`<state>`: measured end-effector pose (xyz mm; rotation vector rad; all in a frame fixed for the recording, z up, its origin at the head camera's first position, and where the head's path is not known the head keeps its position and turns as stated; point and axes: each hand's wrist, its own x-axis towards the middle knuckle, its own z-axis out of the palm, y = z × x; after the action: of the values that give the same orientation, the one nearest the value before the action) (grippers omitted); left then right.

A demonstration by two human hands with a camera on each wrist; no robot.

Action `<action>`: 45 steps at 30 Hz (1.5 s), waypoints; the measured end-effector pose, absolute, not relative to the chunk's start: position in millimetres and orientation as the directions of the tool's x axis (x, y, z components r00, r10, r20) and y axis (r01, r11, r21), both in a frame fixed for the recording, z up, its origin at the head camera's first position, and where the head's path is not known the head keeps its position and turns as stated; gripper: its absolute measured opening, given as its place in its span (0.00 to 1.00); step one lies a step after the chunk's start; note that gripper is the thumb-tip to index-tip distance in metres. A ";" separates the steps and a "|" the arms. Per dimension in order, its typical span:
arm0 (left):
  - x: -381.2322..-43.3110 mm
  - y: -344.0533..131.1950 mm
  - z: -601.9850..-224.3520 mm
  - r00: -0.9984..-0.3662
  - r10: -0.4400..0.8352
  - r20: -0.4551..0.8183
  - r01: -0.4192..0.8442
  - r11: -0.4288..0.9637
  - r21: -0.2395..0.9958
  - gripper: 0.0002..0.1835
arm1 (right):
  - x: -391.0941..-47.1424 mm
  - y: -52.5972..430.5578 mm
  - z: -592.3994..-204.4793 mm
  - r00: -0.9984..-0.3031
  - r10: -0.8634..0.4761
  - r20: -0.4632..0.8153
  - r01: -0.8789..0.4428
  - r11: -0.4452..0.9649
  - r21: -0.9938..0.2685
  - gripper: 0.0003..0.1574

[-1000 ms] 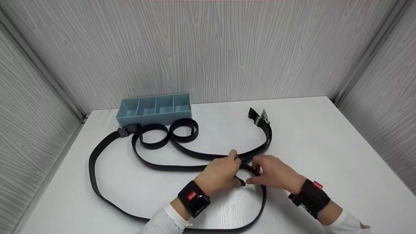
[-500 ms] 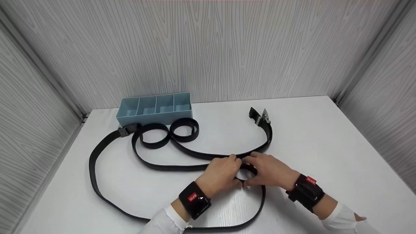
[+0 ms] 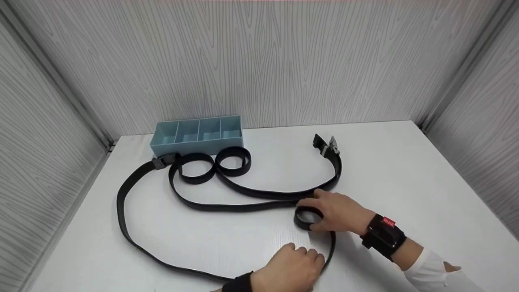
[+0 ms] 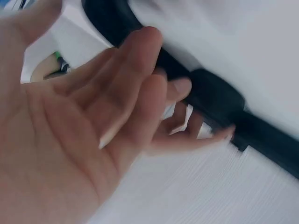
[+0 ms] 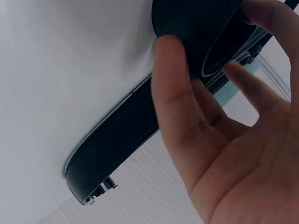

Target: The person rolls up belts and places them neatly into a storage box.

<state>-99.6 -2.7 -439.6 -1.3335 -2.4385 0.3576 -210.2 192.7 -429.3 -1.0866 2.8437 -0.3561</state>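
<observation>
Sitting at the far left of the white table [image 3: 389,182], the blue tray [image 3: 202,147] shows me four parts, each with a bare blue floor. The right hand [image 3: 338,211] is bent around the right side of a small black coil [image 3: 300,223], thumb on the near side, fingers on the far side. That coil is one end of the near belt [image 3: 121,207], which loops around to the left, up to a dark buckle [image 3: 162,161] by the tray. The left hand [image 3: 294,265] is loosely curled with nothing in its palm, close over the near belt — I can't tell if it touches. Two more coils [image 3: 197,179] sit just before the tray, and a silver buckle [image 3: 333,145] is at the far right. Both hands block bits of the near belt.
</observation>
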 end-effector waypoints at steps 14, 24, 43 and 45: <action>-116.5 -56.5 -424.6 -0.658 0.749 0.080 0.648 0.617 -0.446 0.03 | -207.2 218.4 -424.6 -0.733 -0.667 -0.131 -0.560 0.702 -0.441 0.30; -159.0 -81.9 -434.7 -0.679 0.662 0.318 0.519 0.739 -0.430 0.07 | -180.7 207.1 -431.6 -0.674 -0.712 -0.196 -0.467 0.616 -0.634 0.21; -174.2 -57.6 -446.9 -0.818 0.575 -0.016 0.529 0.762 0.373 0.23 | -165.4 182.9 -442.9 -0.826 -0.550 -0.125 -0.361 0.686 -0.631 0.25; -173.2 -57.1 -446.2 -0.793 0.607 -0.047 0.526 0.722 0.450 0.29 | -166.2 179.1 -443.8 -0.845 -0.520 -0.127 -0.326 0.688 -0.648 0.27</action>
<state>-173.2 -57.1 -446.2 -1.0284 -3.0905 -0.7097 -166.2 179.1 -443.8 -0.6700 2.5999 -0.9137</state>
